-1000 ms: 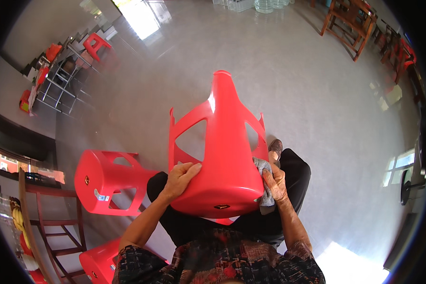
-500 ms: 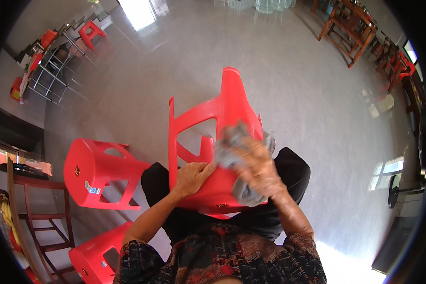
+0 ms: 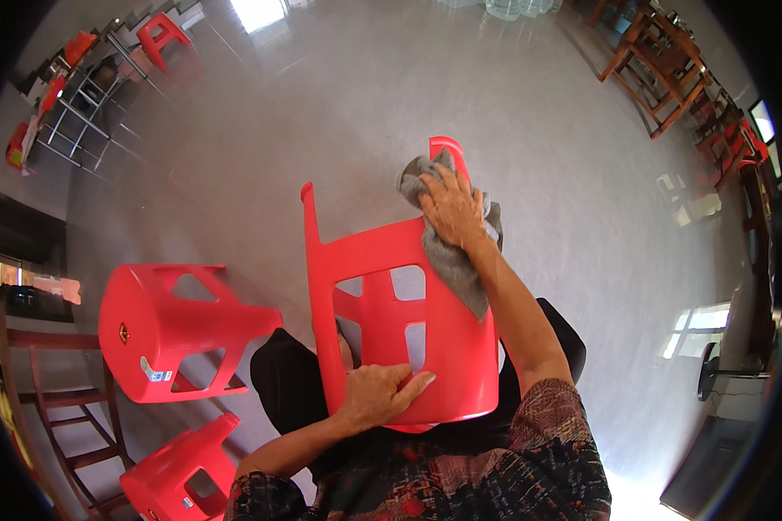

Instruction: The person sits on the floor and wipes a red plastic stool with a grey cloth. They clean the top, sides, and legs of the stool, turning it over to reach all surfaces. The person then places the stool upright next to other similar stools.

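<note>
A red plastic stool [image 3: 460,373] rests on its side across my lap, its legs pointing away from me. My left hand [image 3: 378,395] grips its near left part by the seat, thumb stretched over the side panel and fingers curled. On the far right leg, my right hand [image 3: 452,208] presses a grey cloth [image 3: 456,269] against the plastic. Part of the cloth bunches up beyond the fingers, and a loose corner hangs down over the stool's side. The underside of the seat is mostly hidden.
Two more red stools lie on their sides to my left, one stool [image 3: 135,334] beside my knee and another stool [image 3: 178,473] nearer. A wooden ladder-like frame [image 3: 69,399] stands past them. Wooden furniture [image 3: 656,65] is far right, a metal-framed table [image 3: 87,122] far left.
My right hand has slid the cloth away from me, up to the far leg. The stool has turned a little, and my left hand has shifted nearer to me along it.
</note>
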A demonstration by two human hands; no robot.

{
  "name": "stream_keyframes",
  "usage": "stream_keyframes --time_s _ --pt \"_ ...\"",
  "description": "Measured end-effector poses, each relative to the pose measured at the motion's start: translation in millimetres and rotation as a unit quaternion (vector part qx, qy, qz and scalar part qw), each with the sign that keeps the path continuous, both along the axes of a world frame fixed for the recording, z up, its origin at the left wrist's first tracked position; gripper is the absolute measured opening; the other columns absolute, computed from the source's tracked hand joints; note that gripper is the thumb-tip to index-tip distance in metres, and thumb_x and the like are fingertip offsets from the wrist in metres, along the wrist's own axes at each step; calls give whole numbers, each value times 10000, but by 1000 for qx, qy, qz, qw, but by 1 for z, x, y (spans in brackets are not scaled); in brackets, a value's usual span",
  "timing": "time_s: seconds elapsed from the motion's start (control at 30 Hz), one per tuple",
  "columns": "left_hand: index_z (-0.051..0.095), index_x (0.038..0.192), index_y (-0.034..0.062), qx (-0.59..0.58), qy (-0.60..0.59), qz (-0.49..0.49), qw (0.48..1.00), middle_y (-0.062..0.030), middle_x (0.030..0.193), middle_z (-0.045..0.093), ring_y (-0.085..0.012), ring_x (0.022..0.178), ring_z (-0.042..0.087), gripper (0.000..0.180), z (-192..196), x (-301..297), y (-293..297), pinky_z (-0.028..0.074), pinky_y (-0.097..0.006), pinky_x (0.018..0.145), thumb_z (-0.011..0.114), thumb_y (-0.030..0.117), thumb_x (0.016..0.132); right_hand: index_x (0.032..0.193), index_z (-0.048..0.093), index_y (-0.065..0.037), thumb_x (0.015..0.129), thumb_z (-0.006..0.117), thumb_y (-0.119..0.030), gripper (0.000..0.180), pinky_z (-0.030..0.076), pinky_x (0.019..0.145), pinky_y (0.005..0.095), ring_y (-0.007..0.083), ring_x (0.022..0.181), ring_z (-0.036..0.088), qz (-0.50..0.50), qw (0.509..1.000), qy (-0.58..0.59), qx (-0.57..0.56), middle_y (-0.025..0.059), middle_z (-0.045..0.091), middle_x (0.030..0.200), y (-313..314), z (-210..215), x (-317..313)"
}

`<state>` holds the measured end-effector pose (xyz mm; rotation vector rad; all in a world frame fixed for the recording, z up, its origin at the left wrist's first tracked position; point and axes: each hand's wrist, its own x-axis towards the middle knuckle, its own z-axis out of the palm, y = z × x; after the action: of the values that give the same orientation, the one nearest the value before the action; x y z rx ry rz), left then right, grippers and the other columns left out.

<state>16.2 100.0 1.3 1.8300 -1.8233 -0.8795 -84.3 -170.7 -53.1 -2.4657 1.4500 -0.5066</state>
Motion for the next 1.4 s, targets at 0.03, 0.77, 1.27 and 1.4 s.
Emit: stream_keyframes --time_s 0.03,0.77,1.27,1.4 --pt "508 529 64 0 7 -1 1000 -146 478 495 -322 430 532 538 2 -1 -2 360 -435 396 595 473 868 1302 508 -173 901 493 -367 446 321 1009 561 342 1325 337 -26 1000 7 4 107 409 1417 -15 -4 4" --pt "537 536 56 -23 -5 35 999 -144 477 512 -321 447 539 551 -1 4 0 352 -447 445 590 500 859 1433 350 -135 836 515 -536 738 246 1032 596 446 1299 300 9 988 -78 132 244 306 1438 50 24 -31" --pt "542 536 68 -62 -31 37 997 -136 477 470 -301 432 462 509 -1 0 11 307 -429 465 610 453 863 1135 557 -50 861 611 -107 285 491 753 305 145 813 578 -8 798 -573 188 62 638 917 90 108 -52" --pt "537 528 70 -64 -2 26 998 -137 472 482 -311 445 501 526 0 -9 5 340 -439 454 598 468 865 1122 557 -78 770 644 -9 370 493 829 386 292 1003 584 1 923 -369 -115 109 578 1158 31 43 -37"
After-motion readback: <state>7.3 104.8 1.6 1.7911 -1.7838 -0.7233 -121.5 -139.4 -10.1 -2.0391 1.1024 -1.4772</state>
